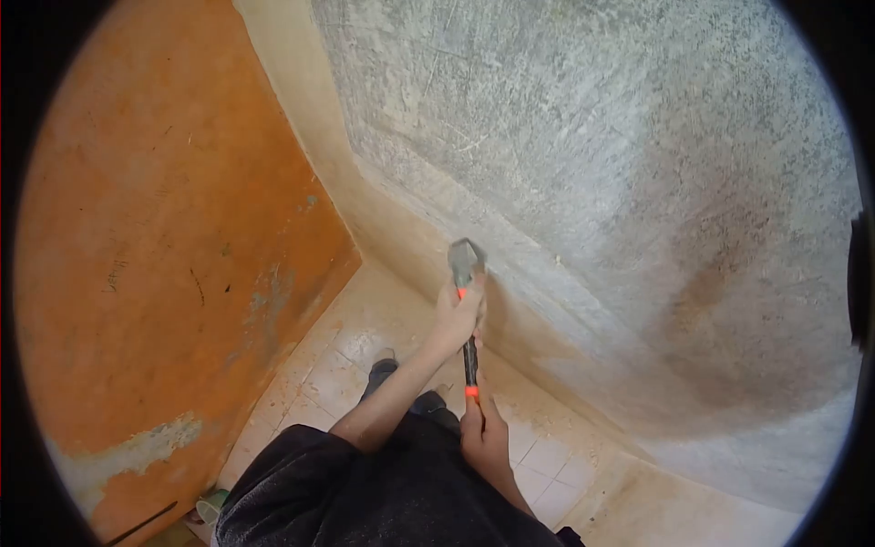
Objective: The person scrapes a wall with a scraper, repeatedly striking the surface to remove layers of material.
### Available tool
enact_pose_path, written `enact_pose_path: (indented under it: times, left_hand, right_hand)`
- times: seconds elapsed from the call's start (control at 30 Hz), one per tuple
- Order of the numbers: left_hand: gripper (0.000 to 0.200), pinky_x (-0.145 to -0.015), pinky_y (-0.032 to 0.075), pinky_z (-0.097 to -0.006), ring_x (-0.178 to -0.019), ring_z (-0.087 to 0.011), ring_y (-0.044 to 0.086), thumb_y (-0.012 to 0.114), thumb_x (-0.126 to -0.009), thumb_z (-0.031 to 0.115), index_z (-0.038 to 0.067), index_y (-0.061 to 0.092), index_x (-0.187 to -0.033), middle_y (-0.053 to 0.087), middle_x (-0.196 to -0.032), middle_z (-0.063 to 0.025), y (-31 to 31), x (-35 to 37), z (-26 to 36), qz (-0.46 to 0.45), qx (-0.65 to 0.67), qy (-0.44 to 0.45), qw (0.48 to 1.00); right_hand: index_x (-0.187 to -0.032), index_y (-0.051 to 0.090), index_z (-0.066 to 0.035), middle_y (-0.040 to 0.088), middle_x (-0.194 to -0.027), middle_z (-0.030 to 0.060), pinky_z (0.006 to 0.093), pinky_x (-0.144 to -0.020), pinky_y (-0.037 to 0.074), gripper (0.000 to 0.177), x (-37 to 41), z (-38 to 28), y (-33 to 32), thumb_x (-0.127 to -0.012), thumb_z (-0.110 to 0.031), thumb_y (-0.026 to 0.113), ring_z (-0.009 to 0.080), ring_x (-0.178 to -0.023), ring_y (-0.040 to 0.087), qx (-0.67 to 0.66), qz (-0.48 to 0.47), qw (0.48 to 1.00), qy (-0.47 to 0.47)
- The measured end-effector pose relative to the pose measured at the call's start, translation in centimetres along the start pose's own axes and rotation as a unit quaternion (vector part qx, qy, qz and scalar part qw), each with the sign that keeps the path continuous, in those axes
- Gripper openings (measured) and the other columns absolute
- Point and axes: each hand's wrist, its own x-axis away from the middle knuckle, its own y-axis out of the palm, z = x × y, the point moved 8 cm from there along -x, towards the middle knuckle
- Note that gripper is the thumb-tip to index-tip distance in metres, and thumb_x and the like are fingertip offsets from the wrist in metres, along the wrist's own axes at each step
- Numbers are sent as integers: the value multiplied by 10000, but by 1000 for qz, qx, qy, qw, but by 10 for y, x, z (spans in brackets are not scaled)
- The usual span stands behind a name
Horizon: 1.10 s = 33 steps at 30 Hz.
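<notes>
A hand tool (pixel 471 363) with a grey metal head and a black handle with orange bands is held in front of me. Its head is near the lower part of the scraped grey wall (pixel 565 164); whether it touches cannot be made out. My left hand (pixel 460 314) is wrapped round the upper handle, just below the head. Lower down, my right hand (pixel 484 433) grips the end of the handle by the lower orange band.
An orange wall (pixel 164 228) with bare patches stands at the left and meets a cream strip at the corner. Debris lies on the tiled floor (pixel 319 378) around my feet. A green item (pixel 211 504) and a thin dark rod (pixel 141 524) are at the lower left.
</notes>
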Motion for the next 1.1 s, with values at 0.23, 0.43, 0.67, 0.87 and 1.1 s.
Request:
enact_pose_path:
  times: [0.23,0.43,0.67,0.87,1.1]
  left_hand:
    - [247,-311,348,-254,-355,-99,394,506,-1003,288,122,436,-835,382,-533,27,-20,-19,13,18,40,61,997]
    - [396,-423,379,-325,-519,-84,404,365,-992,519,165,418,-822,392,-649,42,-40,-25,56,-111,274,26,955]
    - [487,-407,221,-258,-439,-73,253,240,-1015,607,185,436,-867,306,-595,72,4,-18,-7,-125,291,-115,942]
    - [538,-379,181,-249,-400,-67,188,193,-996,653,189,416,-841,251,-550,81,-6,-25,1,-97,306,-101,942]
    - [529,-356,182,-254,-407,-67,194,193,-998,647,197,387,-798,234,-550,84,-4,-30,3,-88,292,-114,946]
  right_hand:
    - [-1402,502,-37,515,-684,39,262,-567,411,410,-34,-3,11,-1015,-171,479,95,-598,470,27,-1,999,-32]
    - [-1327,558,-7,469,-669,6,266,-556,396,365,-55,-21,33,-1021,-187,474,87,-600,460,7,5,999,-43]
    - [-1395,520,-39,471,-683,-9,244,-559,388,399,-7,3,2,-1019,-148,445,71,-603,446,-42,66,997,18]
    - [-1439,468,-48,455,-655,-5,242,-559,389,445,-17,-13,3,-1006,-153,450,70,-591,438,20,16,1000,13]
    - [-1406,506,-35,465,-640,9,246,-525,379,416,-15,-23,-5,-1005,-139,472,73,-559,434,35,46,997,51]
